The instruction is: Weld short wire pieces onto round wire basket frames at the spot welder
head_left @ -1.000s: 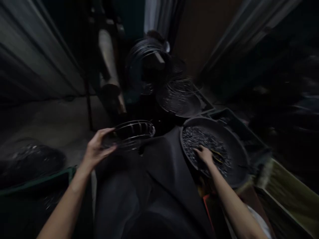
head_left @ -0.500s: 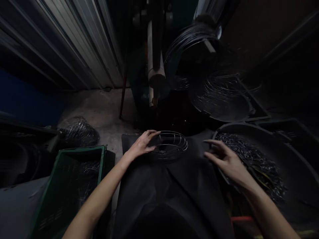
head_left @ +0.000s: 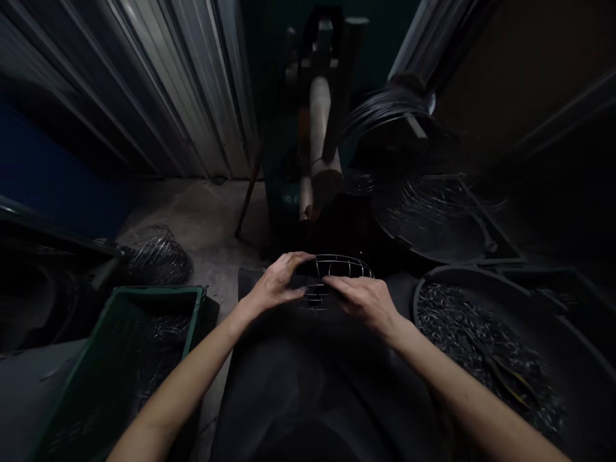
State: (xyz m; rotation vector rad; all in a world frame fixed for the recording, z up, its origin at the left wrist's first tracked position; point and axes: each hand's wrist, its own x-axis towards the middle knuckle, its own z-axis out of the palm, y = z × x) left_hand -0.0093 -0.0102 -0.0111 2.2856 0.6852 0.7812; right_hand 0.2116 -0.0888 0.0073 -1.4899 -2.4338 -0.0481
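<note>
A round wire guard point(head_left: 344, 268), a small cage of thin metal rings and ribs, rests on my dark-clothed lap in the middle of the view. My left hand point(head_left: 276, 282) grips its left rim with curled fingers. My right hand point(head_left: 363, 300) lies over its near side, fingers closed together on the wires. Whether the right hand also pinches a small piece is too dark to tell.
A round dark pan point(head_left: 568, 333) of small shiny metal bits sits at my right. A green crate point(head_left: 158, 292) with wire parts stands at lower left, a wire bundle point(head_left: 156, 253) beyond it. Ahead are a machine with a wooden post point(head_left: 320, 141), wire coils point(head_left: 385, 112) and a tray point(head_left: 433, 215).
My right hand left the pan of metal bits and moved left onto the wire guard. The view swung left; my left hand kept its hold on the guard's rim.
</note>
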